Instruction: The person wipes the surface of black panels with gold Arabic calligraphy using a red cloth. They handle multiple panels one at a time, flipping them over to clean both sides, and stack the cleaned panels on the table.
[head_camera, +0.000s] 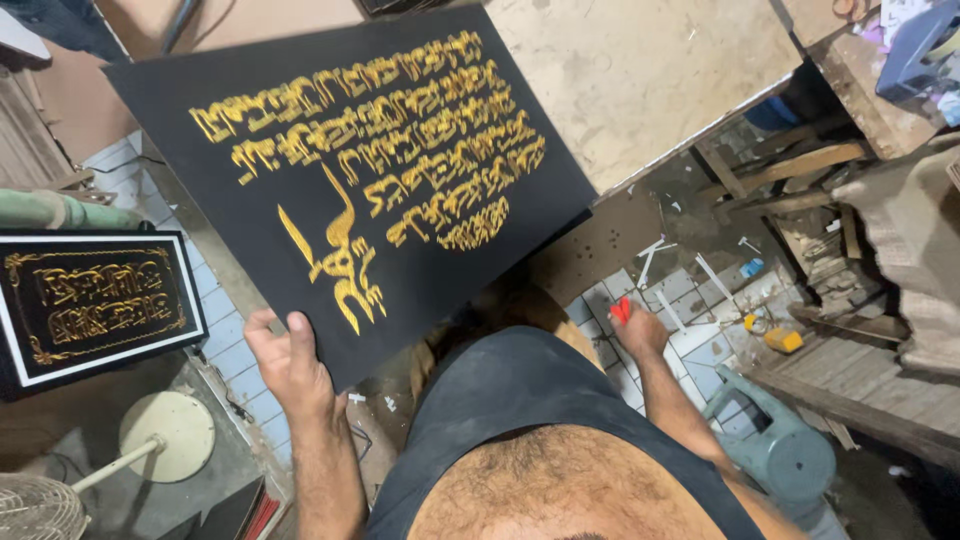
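Black board (350, 170) with raised gold lettering is held up at a tilt over the pale bench (650, 80), gripped only at its lower corner. The left hand (290, 365) closes on that corner, thumb on the face and fingers hidden behind. One corner is a weak hold on so wide a panel, so a firm thumb kept off the gold relief seems wise, with the far edge lowered onto the bench for support. The right hand (635, 325) hangs below the board's right edge, curled around a small red object (621, 310); what it is I cannot tell. Left of the board lies a framed black-and-gold piece (95, 300), and a fan base (168, 435) stands below that.
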